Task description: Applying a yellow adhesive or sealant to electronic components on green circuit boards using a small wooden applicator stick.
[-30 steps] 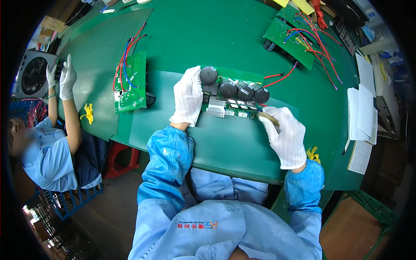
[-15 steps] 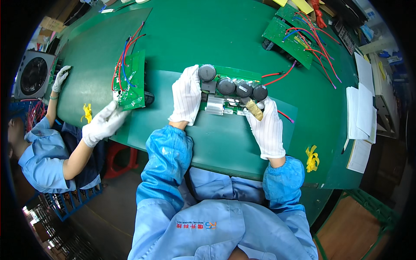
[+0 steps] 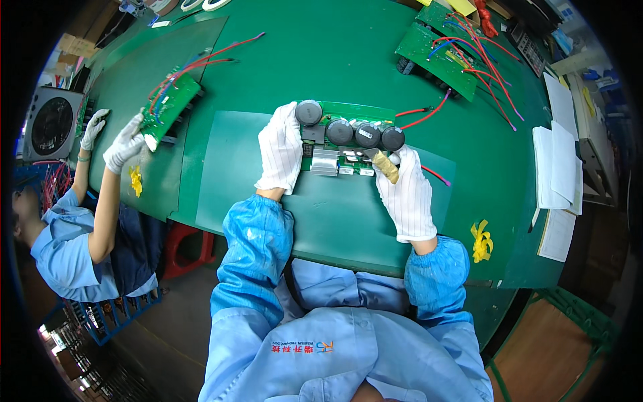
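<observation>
Looking like an electronics assembly workshop. Showing it through a broad green table (image 3: pixel 308 53), a circuit board (image 3: pixel 362 113) with round dark capacitors (image 3: pixel 339 132), and more wired boards (image 3: pixel 434 63) toward the upper right. Pointing the same way through a co-worker (image 3: pixel 75 234) in a blue work shirt (image 3: pixel 63 254) and white gloves (image 3: pixel 124 147), handling another board (image 3: pixel 177 104) at the left.

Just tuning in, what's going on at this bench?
The left hand steadies the left end of a circuit board with black cylindrical components. The right hand holds a tan-wrapped tool near the board's lower right. At far left, a co-worker's hand grips another board by its near end. More boards with red and blue wires lie at upper right.
</observation>
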Available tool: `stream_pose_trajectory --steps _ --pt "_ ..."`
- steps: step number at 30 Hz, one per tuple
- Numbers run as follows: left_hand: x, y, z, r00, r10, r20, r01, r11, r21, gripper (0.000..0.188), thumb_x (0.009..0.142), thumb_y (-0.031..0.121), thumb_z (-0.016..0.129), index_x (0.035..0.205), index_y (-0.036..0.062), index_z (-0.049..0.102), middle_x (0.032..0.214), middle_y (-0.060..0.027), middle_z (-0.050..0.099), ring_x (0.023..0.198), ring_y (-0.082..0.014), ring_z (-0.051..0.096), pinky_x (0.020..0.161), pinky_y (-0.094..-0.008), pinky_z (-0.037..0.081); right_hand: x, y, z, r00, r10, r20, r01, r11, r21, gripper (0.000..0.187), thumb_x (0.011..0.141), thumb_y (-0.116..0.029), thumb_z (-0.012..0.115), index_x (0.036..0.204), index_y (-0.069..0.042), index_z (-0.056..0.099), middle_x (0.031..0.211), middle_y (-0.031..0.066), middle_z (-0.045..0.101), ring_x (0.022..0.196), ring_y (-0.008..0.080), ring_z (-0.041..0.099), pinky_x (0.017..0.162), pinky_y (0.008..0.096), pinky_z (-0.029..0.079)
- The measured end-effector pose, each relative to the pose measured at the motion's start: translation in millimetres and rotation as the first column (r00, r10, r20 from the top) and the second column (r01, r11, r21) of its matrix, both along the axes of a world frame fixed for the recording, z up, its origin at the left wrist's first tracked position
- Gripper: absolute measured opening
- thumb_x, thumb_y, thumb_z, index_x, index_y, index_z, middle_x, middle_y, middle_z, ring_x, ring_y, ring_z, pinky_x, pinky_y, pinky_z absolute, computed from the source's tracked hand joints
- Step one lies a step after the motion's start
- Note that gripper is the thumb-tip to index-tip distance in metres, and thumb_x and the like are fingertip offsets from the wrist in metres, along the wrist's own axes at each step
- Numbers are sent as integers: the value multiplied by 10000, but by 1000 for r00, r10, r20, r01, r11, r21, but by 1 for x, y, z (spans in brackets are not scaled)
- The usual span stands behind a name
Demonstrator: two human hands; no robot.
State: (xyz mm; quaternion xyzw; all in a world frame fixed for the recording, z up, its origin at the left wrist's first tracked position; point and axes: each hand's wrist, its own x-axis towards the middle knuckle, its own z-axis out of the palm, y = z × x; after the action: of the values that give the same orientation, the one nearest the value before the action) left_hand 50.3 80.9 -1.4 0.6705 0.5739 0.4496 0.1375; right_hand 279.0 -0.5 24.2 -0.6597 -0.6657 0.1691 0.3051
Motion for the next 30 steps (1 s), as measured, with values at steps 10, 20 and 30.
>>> stream_pose_trajectory --steps 10,20,30 --pt "-2 0 -4 1000 3 -16 -3 1000 -8 220 1017 82 522 1189 11 641 1110 -191 691 951 -424 669 808 -452 552 8 4 3 998 41 50 -38 997 -63 458 888 -172 714 1294 -88 520 1070 127 618 831 386 669 671 471 535" --pt "-3 -2 -3 1000 6 -28 -6 1000 -14 227 1022 73 514 1202 14 639 1130 -198 689 963 -419 674 832 -449 555 43 -36 49 968 176 178 -193 978 79 432 909 -46 671 1334 -89 608 1140 129 645 1006 314 658 823 414 556" --pt "-2 -2 -2 1000 -11 13 11 999 -43 225 1027 78 522 1208 11 638 1140 -196 691 974 -420 675 841 -442 556 43 -36 73 902 178 393 -271 943 194 521 764 -27 685 1273 -140 700 977 20 667 736 208 649 568 343 512"
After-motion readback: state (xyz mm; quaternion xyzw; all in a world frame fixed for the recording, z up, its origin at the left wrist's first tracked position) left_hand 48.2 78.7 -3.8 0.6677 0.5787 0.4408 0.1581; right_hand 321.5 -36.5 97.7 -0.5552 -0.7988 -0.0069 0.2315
